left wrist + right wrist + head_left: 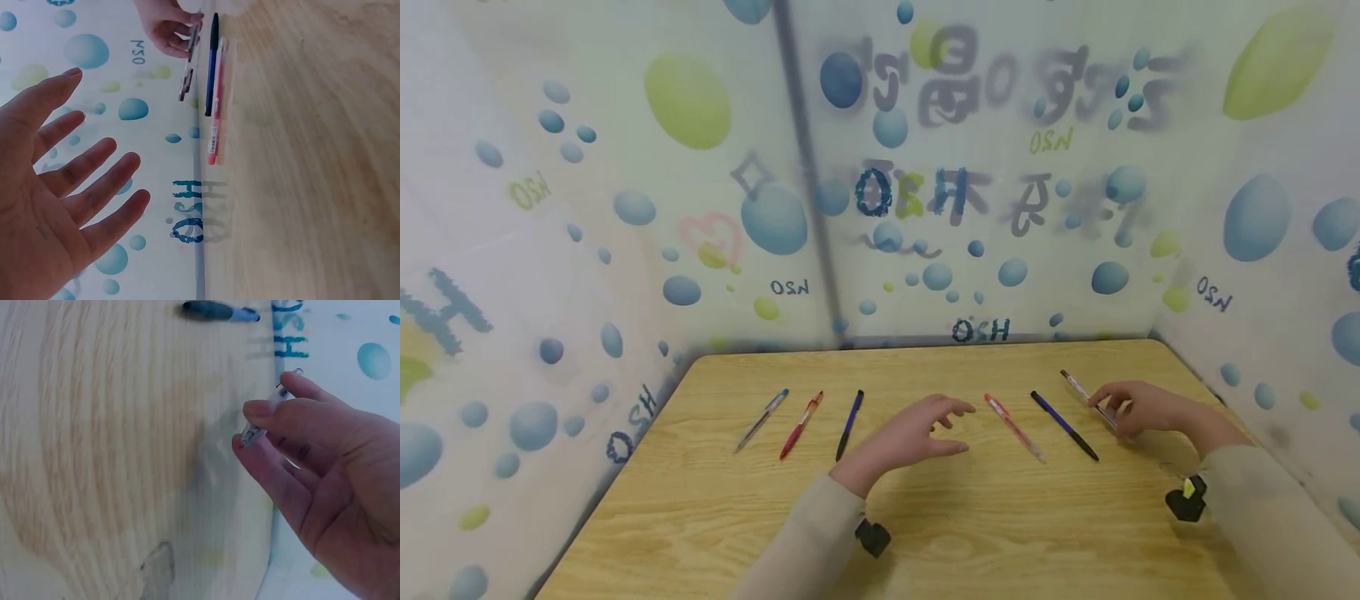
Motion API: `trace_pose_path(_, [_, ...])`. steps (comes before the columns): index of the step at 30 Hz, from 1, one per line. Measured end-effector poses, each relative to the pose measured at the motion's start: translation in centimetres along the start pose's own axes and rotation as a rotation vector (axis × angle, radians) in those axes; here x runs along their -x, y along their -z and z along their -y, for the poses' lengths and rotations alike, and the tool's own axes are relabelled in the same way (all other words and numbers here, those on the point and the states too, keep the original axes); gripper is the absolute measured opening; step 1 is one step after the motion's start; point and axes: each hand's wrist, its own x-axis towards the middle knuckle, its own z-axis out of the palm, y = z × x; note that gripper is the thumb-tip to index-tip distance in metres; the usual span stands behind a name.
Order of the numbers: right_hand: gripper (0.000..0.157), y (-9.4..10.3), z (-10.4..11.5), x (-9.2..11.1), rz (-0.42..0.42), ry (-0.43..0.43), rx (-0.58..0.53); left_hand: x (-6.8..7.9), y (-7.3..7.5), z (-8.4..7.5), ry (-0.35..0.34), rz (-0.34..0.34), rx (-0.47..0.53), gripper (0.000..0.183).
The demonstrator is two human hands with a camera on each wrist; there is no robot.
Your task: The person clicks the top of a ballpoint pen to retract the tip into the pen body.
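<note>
At the right of the table, my right hand point(1150, 413) pinches a clear pen point(1076, 386) with a dark end between thumb and fingers. The right wrist view shows the clear barrel point(252, 434) at the fingertips, part of it hidden by them. My left hand point(912, 432) is above the middle of the table, fingers spread and holding nothing. Between the hands lie a light red pen point(1015, 427) and a blue pen with black ends point(1064, 425), the blue one closer to my right hand.
Left of my left hand, a second blue pen point(850, 425), a red pen point(801, 426) and a clear pen with a blue end point(762, 420) lie in a row. The wooden table point(1000, 533) meets a patterned wall covering point(865, 292) at the back.
</note>
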Motion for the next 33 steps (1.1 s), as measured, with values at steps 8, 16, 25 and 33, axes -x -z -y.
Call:
trace_pose_path(8, [0.054, -0.7, 2.0, 0.0, 0.000, 0.111, -0.075, -1.3, 0.8, -0.4, 0.008, -0.012, -0.025, 0.053])
trace_pose_path(16, [0.051, -1.8, 3.9, -0.4, -0.016, 0.210, -0.097, -2.0, 2.0, -0.3, -0.022, -0.042, 0.004, 0.054])
trace_pose_path(25, [0.048, -4.0, 6.8, -1.3, -0.051, 0.335, -0.034, -1.9, 4.0, 0.3, -0.019, -0.105, 0.063, 0.058])
trace_pose_path(33, [0.048, -5.9, 9.8, -2.1, -0.065, 0.418, -0.068, -1.5, 4.7, 0.8, -0.012, -0.162, 0.100, 0.056])
